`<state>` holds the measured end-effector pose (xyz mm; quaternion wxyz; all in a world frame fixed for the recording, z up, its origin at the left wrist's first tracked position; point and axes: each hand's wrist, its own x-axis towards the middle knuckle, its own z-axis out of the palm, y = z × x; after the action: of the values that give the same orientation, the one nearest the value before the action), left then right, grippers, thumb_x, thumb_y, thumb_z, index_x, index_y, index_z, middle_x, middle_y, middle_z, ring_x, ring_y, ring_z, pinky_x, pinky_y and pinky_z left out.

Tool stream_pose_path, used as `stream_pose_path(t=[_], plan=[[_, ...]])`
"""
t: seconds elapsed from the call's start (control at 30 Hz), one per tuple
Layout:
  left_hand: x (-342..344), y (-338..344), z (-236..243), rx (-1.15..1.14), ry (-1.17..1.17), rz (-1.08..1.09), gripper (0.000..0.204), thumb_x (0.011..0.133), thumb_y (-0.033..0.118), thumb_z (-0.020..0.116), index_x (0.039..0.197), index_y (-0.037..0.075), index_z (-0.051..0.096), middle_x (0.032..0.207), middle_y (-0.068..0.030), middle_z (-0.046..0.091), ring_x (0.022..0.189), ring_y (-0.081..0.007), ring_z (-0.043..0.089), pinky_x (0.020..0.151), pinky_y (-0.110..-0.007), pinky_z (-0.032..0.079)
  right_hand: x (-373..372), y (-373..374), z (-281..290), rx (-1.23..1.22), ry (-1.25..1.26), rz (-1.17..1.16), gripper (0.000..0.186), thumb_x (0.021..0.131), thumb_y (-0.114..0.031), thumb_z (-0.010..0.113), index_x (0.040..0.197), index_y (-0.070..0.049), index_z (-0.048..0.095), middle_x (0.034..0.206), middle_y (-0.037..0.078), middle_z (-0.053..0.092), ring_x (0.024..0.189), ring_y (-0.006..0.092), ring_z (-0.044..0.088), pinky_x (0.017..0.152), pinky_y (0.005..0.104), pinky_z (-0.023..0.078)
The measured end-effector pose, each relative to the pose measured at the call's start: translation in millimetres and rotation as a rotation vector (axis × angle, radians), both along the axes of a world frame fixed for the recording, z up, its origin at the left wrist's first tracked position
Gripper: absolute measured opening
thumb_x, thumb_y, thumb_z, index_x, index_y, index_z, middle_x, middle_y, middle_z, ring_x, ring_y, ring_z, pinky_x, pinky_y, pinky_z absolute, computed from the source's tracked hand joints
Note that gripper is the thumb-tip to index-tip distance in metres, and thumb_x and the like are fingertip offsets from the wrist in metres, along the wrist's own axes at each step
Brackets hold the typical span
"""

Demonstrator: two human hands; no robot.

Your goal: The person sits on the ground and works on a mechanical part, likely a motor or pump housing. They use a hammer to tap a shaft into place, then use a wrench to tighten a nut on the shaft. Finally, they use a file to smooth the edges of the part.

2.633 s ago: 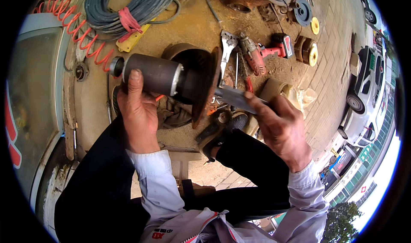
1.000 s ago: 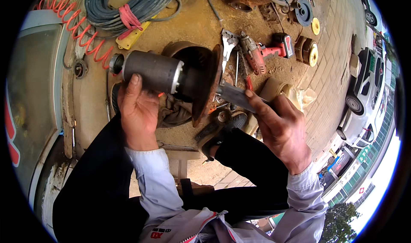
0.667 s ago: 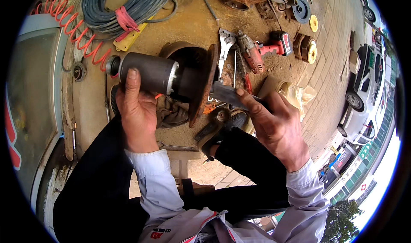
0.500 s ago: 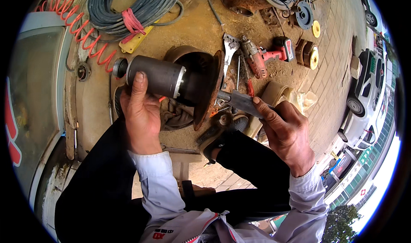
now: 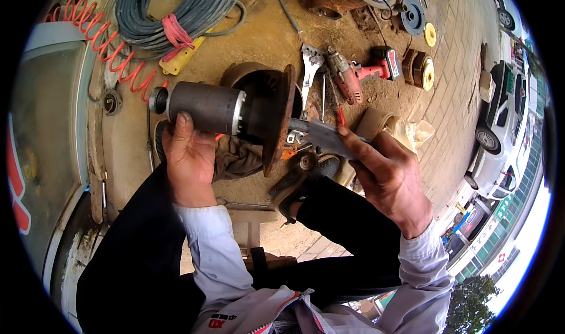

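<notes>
My left hand [image 5: 191, 163] is closed under and around a dark motor rotor [image 5: 203, 107], its thumb along the near side. The rotor lies nearly level, with a bearing [image 5: 158, 100] on its left end. Its right end reaches into a rusty round flanged housing [image 5: 281, 122]. A shaft [image 5: 299, 124] shows beyond the flange. My right hand [image 5: 391, 178] pinches a flat grey strip [image 5: 328, 138], which looks like abrasive cloth, lying against that shaft. Whether the strip wraps around the shaft is unclear.
Behind the housing lie a metal scraper-like tool [image 5: 312, 69] and a red cordless impact wrench [image 5: 359, 78]. Coiled grey hose [image 5: 176, 16] and a red spiral air hose [image 5: 112, 45] are at the far left. Copper-coloured windings [image 5: 418, 69] stand at right, beside paving.
The rotor and flanged housing have shifted slightly left. My right hand has moved a little left with the grey strip, which stays at the shaft. Both grips hold.
</notes>
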<state>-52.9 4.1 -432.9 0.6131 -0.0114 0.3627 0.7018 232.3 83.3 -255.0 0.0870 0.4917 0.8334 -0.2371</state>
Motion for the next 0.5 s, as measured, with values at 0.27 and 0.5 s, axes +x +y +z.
stream_pose_path(t=[0.27, 0.5], plan=[[-2, -2, 0, -0.047, 0.033, -0.02, 0.05, 0.104, 0.023, 0.065, 0.148, 0.002, 0.052, 0.146, -0.0147, 0.06, 0.137, -0.0298, 0.056, 0.116, -0.05, 0.047, -1, -1, -3, 0.023, -0.001, 0.019, 0.065, 0.077, 0.0, 0.075, 0.139, -0.019, 0.068, 0.075, 0.007, 0.048, 0.064, 0.0258, 0.058, 0.054, 0.0424, 0.05], [-5, -2, -1, -0.016, -0.013, -0.023, 0.052, 0.105, 0.021, 0.064, 0.151, 0.002, 0.049, 0.15, -0.0159, 0.057, 0.139, -0.0306, 0.054, 0.118, -0.051, 0.045, -7, 2, -7, 0.068, 0.028, 0.032, 0.062, 0.077, 0.001, 0.072, 0.136, -0.02, 0.071, 0.074, 0.007, 0.047, 0.063, 0.0255, 0.057, 0.054, 0.0419, 0.05]])
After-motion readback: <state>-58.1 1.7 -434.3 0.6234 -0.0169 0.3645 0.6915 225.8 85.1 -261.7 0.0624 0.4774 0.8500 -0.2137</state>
